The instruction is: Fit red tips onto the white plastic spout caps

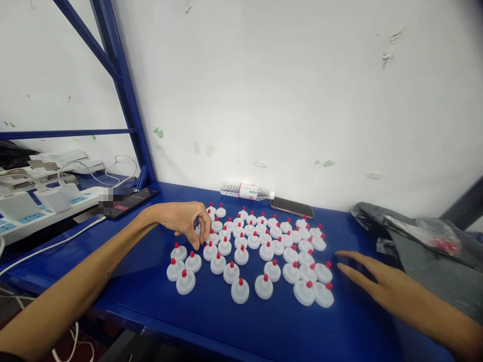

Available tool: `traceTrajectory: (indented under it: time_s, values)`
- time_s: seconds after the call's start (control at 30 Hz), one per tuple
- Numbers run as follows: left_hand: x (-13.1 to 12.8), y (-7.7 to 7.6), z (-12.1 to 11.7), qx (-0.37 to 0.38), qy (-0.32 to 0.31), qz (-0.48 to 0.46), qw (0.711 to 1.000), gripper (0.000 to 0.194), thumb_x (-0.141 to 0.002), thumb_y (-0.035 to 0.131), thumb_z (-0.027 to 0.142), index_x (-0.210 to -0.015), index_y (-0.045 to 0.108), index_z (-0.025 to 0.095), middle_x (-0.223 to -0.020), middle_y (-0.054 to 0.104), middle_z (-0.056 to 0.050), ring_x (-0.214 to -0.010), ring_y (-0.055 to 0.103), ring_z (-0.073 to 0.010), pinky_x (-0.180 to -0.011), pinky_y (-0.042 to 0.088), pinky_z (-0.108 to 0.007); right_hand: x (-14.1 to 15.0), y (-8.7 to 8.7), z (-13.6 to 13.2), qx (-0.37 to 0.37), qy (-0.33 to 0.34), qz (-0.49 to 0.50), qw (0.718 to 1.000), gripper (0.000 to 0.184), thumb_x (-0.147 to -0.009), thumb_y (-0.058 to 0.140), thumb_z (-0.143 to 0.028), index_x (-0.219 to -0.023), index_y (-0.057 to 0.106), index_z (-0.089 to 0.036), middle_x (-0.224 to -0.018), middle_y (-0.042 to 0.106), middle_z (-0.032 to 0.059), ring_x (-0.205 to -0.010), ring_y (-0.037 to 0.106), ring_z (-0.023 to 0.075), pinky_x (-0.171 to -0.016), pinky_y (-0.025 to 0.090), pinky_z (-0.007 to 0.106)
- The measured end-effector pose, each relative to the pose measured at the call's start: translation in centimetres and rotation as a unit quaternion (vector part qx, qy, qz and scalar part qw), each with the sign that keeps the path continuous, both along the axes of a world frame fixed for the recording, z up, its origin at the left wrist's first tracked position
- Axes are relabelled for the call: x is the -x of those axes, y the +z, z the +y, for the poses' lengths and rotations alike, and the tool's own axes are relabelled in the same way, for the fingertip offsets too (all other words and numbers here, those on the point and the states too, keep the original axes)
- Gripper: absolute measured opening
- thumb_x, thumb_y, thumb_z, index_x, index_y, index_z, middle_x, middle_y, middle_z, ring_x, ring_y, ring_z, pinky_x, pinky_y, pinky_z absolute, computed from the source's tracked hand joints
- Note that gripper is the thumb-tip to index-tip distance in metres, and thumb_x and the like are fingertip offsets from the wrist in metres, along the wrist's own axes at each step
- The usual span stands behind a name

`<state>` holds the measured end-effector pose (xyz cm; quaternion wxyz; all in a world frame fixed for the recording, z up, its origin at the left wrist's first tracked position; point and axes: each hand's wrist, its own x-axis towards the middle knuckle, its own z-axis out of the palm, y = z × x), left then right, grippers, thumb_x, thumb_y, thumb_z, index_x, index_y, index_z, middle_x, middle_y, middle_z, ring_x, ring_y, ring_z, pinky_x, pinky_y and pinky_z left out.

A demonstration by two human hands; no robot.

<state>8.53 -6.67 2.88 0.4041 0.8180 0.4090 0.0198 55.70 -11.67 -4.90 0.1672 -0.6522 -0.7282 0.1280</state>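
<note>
Many round white caps with red tips [241, 255] stand on the blue table [211, 322], spread loosely across its middle. At the left side of the group, my left hand [188, 221] reaches in with thumb and fingers curled together. A bit of white shows between those fingers, seemingly one of the caps, mostly hidden by the hand. A small cluster of caps [186, 282] sits just in front of this hand. My right hand [377, 281] holds nothing; its fingers are stretched apart beside the right-hand caps [323, 295], without touching them.
A clear plastic bottle [247, 191] lies along the wall beside a phone [292, 206]. Another phone [130, 202] and white power strips [56, 208] with cables are at left. Dark plastic bags [422, 246] occupy the right. A blue metal post [123, 90] rises at the back left.
</note>
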Motion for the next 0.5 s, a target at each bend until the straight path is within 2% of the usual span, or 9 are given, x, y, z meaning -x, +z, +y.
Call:
traceTrajectory:
  time_s: [0.23,0.5]
  values:
    - [-0.6,-0.11,-0.14,-0.007,0.015,0.022,1.0,0.023,-0.067,0.087,0.034,-0.081,0.077,0.018,-0.083,0.077,-0.004,-0.048,0.054,-0.0095,-0.033,0.034,-0.017,-0.28,-0.38,0.12,0.011,-0.003,0.001,1.0,0.062,-0.086,0.044,-0.071,-0.123,0.07,-0.03,-0.129,0.073,0.0048,-0.115,0.069,0.0358,-0.106,0.052,0.053]
    - [-0.66,-0.89,0.05,-0.02,0.03,0.001,0.999,0.025,-0.063,0.088,0.028,-0.079,0.071,0.019,-0.086,0.074,-0.002,-0.049,0.054,-0.0092,-0.033,0.036,-0.016,-0.32,-0.48,0.25,0.011,-0.003,0.003,1.0,0.063,-0.086,0.044,-0.071,-0.124,0.069,-0.029,-0.13,0.072,0.0059,-0.117,0.068,0.0366,-0.107,0.051,0.053]
